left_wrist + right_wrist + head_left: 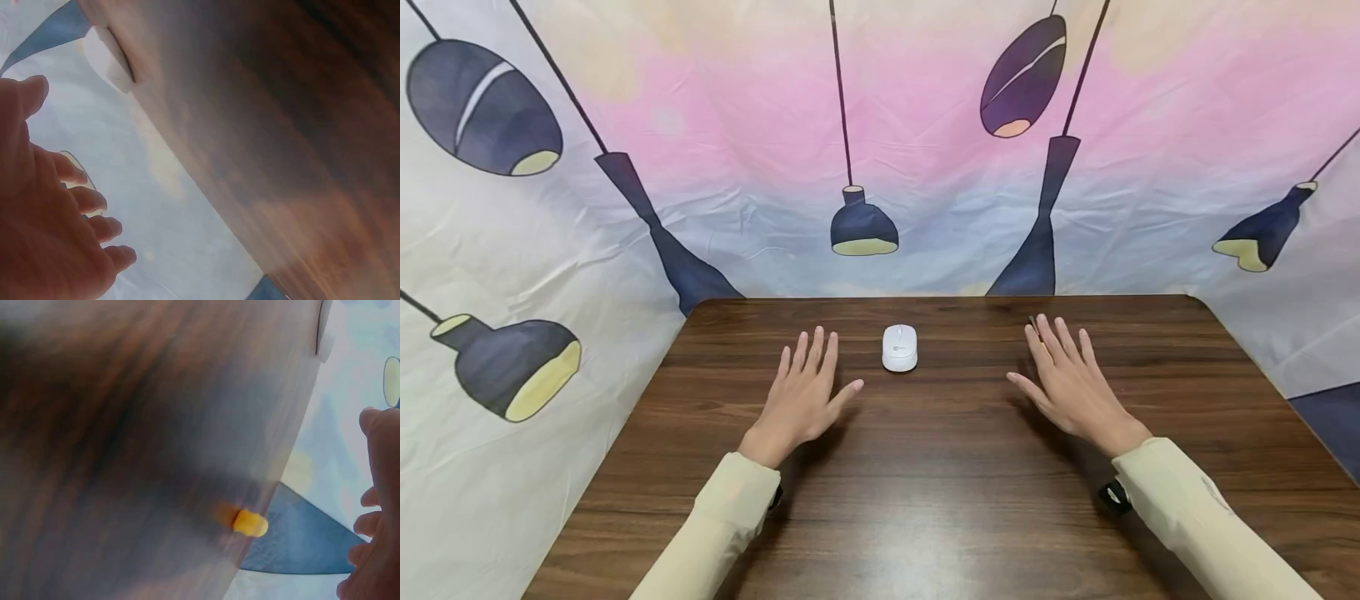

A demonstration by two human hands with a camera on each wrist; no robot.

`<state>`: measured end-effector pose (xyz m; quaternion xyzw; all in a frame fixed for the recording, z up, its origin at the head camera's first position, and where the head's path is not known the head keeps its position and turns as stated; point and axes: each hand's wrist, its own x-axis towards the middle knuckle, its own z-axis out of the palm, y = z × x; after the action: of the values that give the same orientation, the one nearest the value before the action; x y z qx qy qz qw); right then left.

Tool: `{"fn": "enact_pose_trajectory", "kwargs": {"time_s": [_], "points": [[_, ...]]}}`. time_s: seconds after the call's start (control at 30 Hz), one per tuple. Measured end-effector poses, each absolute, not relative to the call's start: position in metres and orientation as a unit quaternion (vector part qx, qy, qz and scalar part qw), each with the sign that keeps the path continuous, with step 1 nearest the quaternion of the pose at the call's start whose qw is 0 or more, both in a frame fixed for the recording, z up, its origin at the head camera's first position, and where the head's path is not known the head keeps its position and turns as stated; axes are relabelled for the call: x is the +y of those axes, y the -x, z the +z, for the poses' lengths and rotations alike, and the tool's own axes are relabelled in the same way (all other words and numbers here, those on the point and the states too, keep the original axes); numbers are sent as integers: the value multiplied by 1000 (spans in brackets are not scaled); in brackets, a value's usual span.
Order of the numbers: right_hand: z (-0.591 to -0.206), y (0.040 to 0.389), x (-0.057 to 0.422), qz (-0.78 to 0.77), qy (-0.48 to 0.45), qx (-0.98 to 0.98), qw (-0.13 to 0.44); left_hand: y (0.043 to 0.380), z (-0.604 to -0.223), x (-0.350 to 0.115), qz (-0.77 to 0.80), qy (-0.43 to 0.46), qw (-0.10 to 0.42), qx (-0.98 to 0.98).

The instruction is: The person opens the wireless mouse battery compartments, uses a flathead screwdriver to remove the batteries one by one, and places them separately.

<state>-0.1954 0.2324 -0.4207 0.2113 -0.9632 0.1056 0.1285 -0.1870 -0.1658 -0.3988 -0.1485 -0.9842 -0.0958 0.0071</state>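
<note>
On the table (910, 483): a white mouse (899, 348) sits toward the far edge, between my left hand (805, 396) and my right hand (1075, 392), apart from both and nearer the left
Left hand: grip spread, thumb out toward the mouse, nothing held; it looks raised above the table
Right hand: grip spread too, nothing held, seemingly raised as well
Yellow thing (251, 524): small, near the far edge; the right fingers partly cover it in the head view, and I cannot make out what it is
Hover: I judge this to be the step in hand, so I'd hold both hands level, fingers loose, thumbs short of the mouse
Mouse: smooth-looking and likely to slide if brushed; any touch should come slowly, low on its sides
Right fingertips: lowering them blind could knock the yellow thing off the edge, so I'd check the right wrist view first, where its yellow end shows uncovered
</note>
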Motion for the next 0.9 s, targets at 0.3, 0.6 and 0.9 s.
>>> {"fn": "enact_pose_trajectory", "kwargs": {"time_s": [0.3, 0.6, 0.9], "points": [[-417, 207, 211, 97, -239, -961, 99, 196, -391, -150, -95, 170, -8, -981], [-420, 218, 185, 95, -290, -945, 115, 206, -388, -138, -114, 186, -11, -976], [-421, 228, 155, 107, -322, -936, 99, 218, -392, -130, -139, 196, -24, -970]]}}
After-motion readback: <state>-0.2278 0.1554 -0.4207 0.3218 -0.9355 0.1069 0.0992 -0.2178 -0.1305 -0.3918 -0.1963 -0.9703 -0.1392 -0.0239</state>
